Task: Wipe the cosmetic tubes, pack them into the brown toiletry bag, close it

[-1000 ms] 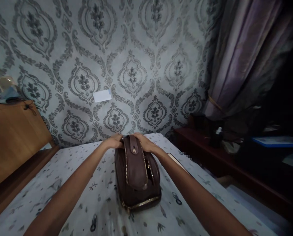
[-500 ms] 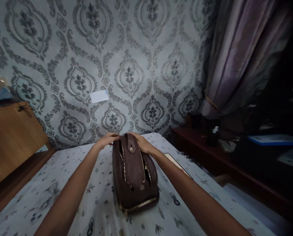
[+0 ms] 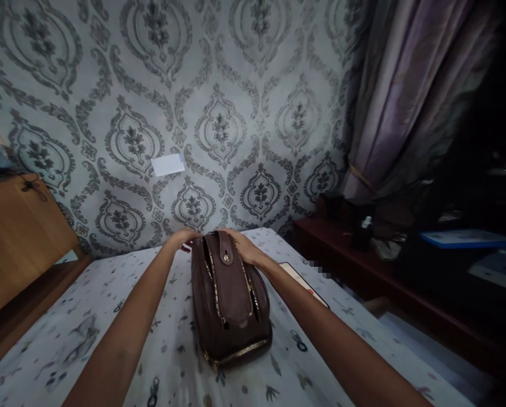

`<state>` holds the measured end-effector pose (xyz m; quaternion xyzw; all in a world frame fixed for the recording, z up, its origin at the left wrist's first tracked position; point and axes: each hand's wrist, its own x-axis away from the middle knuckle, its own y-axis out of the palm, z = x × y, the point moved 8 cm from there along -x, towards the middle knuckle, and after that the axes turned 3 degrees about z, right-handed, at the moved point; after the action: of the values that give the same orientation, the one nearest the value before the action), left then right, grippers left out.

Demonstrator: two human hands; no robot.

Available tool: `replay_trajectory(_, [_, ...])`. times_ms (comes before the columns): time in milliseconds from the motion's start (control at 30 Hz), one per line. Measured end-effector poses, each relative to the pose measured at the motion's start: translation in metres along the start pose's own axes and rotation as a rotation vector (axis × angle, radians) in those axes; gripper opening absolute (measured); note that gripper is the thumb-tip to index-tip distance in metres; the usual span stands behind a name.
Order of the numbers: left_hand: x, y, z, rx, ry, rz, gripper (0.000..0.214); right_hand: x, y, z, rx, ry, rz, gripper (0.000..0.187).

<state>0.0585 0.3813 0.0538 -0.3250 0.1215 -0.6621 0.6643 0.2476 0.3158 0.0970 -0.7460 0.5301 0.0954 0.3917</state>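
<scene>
left hand has slid outward since a second ago, its fingers gone from over the top of the brown bag to its far left edge; the whole view drifted a little too, with bag and wall both sitting further left. gap along the bag's left zip shows wider now. bag rests on the patterned sheet of the bed, middle of view, straight ahead of the person and between the two forearms. long axis runs away from the body, far end tipped slightly left; near end carries a gold zip. key relation: both hands are up at the far end, one to each side, so most of the bag's length lies on the near side of them, toward the body. right hand is the closer, laid along the upper right side and touching; left hand is only at the corner, fingers curled. hands apart, bag between; fingertips hidden, cannot tell whether either one grips. central strap lies lengthwise, metal stud near its far end. flat pale-faced device on the sheet, just beyond the right forearm, partly covered by it.
</scene>
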Motion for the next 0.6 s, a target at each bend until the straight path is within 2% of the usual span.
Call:
replay_trajectory(167, [-0.006, 0.006, 0.01, -0.035, 0.029, 0.039, 0.032, 0.0, -0.001, 0.001, 0.014, -0.006, 0.001, 0.037])
replay_trajectory(433, [0.0, -0.005, 0.02, -0.042, 0.237, 0.238, 0.034, -0.001, 0.0, -0.003, 0.038, -0.011, -0.009, 0.034])
replay_trajectory(600, [0.011, -0.006, 0.02, 0.005, 0.346, 0.314, 0.033, -0.002, -0.001, -0.002, 0.063, -0.009, -0.008, 0.035])
